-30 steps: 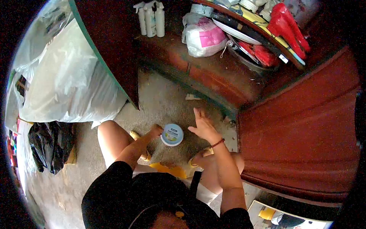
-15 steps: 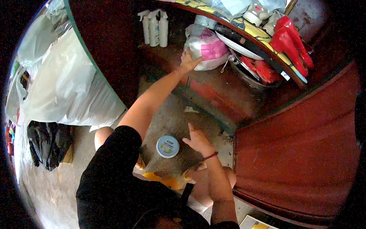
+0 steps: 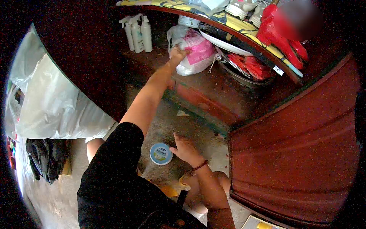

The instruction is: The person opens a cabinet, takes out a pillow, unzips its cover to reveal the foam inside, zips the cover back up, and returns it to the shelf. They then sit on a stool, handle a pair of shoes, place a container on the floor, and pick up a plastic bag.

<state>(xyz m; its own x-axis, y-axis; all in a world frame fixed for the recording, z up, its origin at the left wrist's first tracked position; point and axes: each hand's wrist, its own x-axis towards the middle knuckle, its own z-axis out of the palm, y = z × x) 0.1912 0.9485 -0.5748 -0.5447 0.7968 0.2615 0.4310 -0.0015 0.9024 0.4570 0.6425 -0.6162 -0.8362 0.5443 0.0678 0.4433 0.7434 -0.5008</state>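
Inside the low cupboard, my left hand (image 3: pixel 178 54) is closed on the front of a white and pink plastic bag (image 3: pixel 199 53) with bulky contents. Part of its fingers is hidden against the plastic. My right hand (image 3: pixel 187 150), with a dark beaded bracelet at the wrist, hovers low over the floor with its index finger and thumb apart, holding nothing. Just left of that thumb is a round tub (image 3: pixel 161 154) with a pale blue lid; I cannot tell whether they touch.
Several white spray bottles (image 3: pixel 138 35) stand left of the bag. To its right are a white plate (image 3: pixel 227 42) and red items (image 3: pixel 253 66) in a pan. Red boots (image 3: pixel 282 42) lie on the shelf above. An open reddish door (image 3: pixel 289 149) blocks the right; a black bag (image 3: pixel 47 160) sits left.
My left hand has gone from spread fingers beside the plastic bag to closed on its front. The view has shifted slightly. My right hand stays low, now nearer the tub.
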